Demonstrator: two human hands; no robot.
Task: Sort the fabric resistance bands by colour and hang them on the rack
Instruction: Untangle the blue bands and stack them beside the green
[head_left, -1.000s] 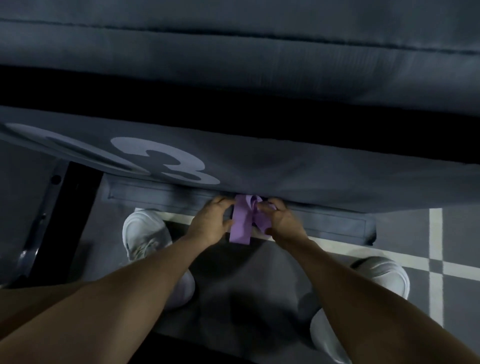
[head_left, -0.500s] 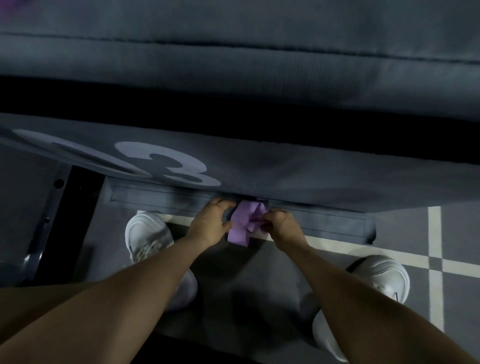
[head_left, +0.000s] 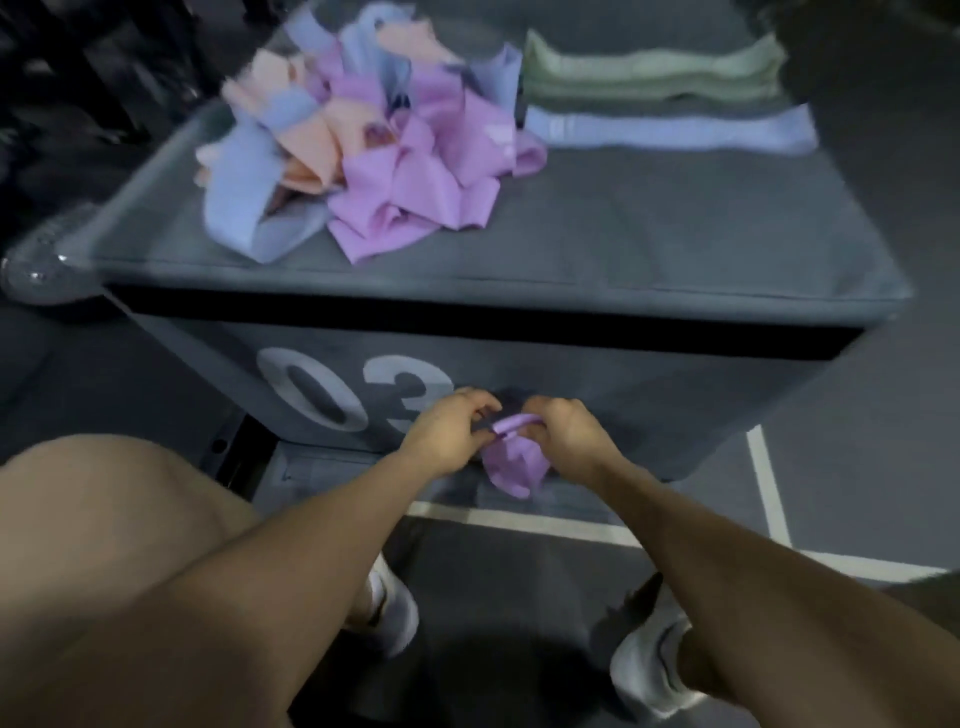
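Sorting step, mid-fold: purple band (head_left: 511, 465) pinched between left hand (head_left: 447, 434) and right hand (head_left: 569, 434), low against box (head_left: 649, 249) front. Next — onto the box top beside green stack (head_left: 654, 73) and blue band (head_left: 670, 130); mixed heap (head_left: 363, 140) unsorted, rack unseen.

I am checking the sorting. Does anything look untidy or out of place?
Yes. On the grey box, a tangled pile of mixed bands lies unsorted beside flat green bands and a blue band.
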